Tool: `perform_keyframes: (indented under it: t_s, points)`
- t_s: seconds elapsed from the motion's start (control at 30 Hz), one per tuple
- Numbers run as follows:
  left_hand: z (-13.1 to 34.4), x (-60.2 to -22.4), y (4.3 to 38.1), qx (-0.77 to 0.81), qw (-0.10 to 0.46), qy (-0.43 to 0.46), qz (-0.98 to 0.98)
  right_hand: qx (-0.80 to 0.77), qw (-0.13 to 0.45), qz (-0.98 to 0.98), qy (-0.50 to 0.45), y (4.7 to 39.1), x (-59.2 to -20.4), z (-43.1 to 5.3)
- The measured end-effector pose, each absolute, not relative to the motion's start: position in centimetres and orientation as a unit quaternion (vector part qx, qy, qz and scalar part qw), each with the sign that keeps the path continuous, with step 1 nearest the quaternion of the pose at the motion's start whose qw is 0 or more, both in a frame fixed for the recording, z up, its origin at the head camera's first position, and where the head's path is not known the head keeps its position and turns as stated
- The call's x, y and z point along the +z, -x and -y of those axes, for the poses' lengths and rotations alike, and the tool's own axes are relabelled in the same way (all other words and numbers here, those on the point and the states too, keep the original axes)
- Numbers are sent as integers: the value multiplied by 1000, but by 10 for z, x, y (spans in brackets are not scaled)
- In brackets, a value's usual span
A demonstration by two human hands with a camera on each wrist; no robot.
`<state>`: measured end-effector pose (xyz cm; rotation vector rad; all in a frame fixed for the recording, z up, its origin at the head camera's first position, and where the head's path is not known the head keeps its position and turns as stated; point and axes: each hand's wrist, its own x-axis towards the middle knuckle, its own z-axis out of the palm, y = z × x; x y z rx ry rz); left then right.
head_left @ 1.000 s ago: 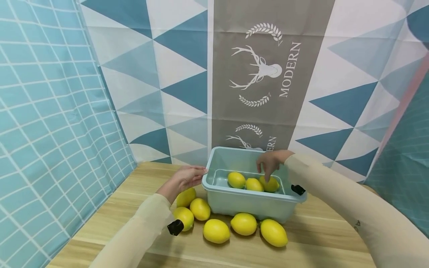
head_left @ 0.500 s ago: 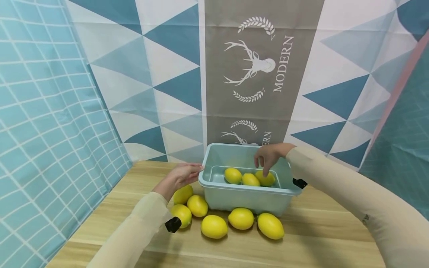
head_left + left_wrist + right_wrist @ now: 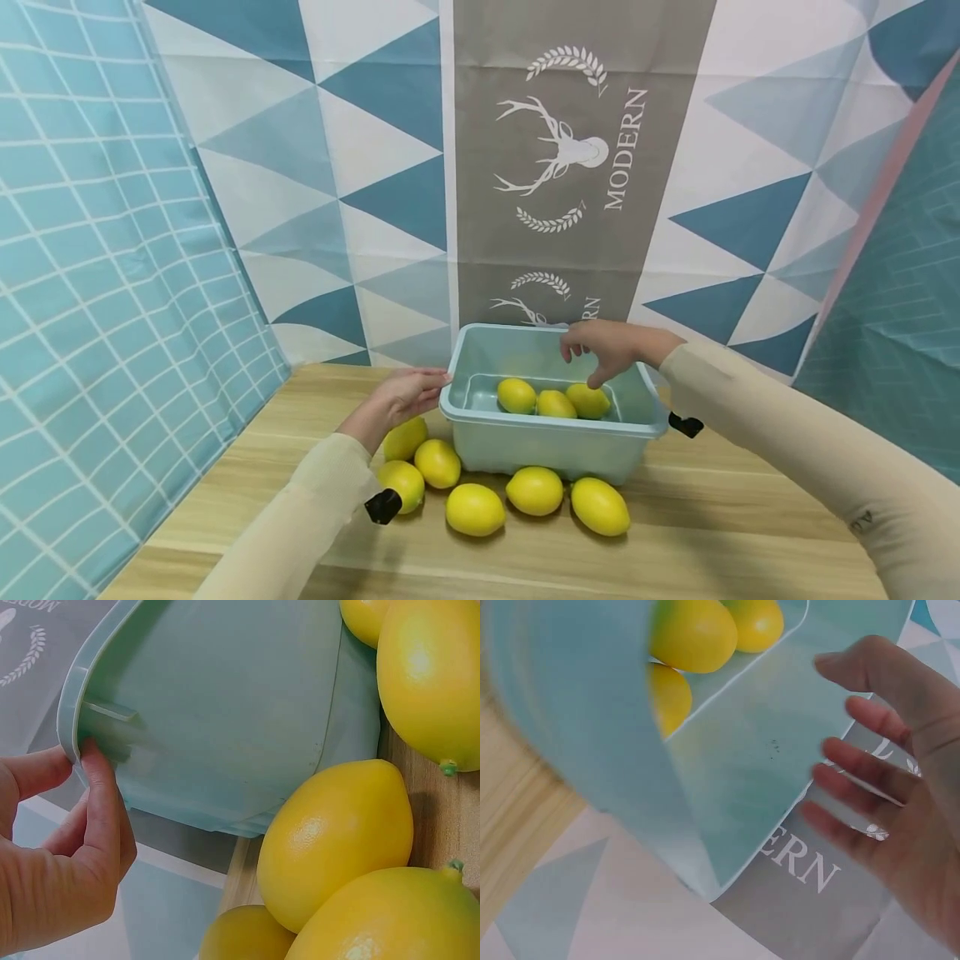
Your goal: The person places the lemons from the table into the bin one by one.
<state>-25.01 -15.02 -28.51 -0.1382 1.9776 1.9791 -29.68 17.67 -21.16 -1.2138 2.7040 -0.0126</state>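
Note:
A pale blue-green plastic bin [image 3: 551, 442] stands on the table with three lemons inside, among them a right-hand lemon [image 3: 588, 401]. My left hand [image 3: 397, 396] pinches the bin's left rim between thumb and fingers, as the left wrist view shows close up. Over the bin's right part hovers my right hand [image 3: 611, 344], its fingers relaxed and spread, holding nothing. In the right wrist view its fingertips lie apart from the lemons [image 3: 694, 634]. Below my left wrist, a cluster of lemons [image 3: 337, 840] lies beside the bin.
Along the bin's front side lie a front lemon [image 3: 475, 510], a middle lemon [image 3: 535, 491] and a right lemon [image 3: 600, 507] on the wooden table [image 3: 525, 567]. A patterned cloth [image 3: 390, 167] hangs behind the bin, and a blue checked cloth [image 3: 97, 250] hangs at the left.
My right hand has let go of the right-hand lemon in the bin and risen, its fingers opening. The left hand keeps its pinch on the rim. The head view has shifted slightly.

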Motion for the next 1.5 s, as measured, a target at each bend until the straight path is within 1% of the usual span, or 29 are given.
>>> perform_keyframes:
  t_s: [0.2,0.4,0.67,0.93,1.33,1.5]
  points:
    - [149,-289,249,701,171,54,-690,-1,1,-902,433,290,-219,-184]
    - [148,-289,250,702,170,46,-690,12,-55,-893,446,281,-219,-189]
    - [148,-286,250,705,173,39,-687,46,-133,-862,487,262,-217,-191]
    - [147,-285,250,702,173,42,-690,50,-152,-867,473,247,-214,-195]
    - [146,-286,253,700,170,40,-692,41,-195,-861,467,230,-215,-202]
    - [151,-288,252,694,176,30,-698,34,-188,-865,465,222,-215,-201]
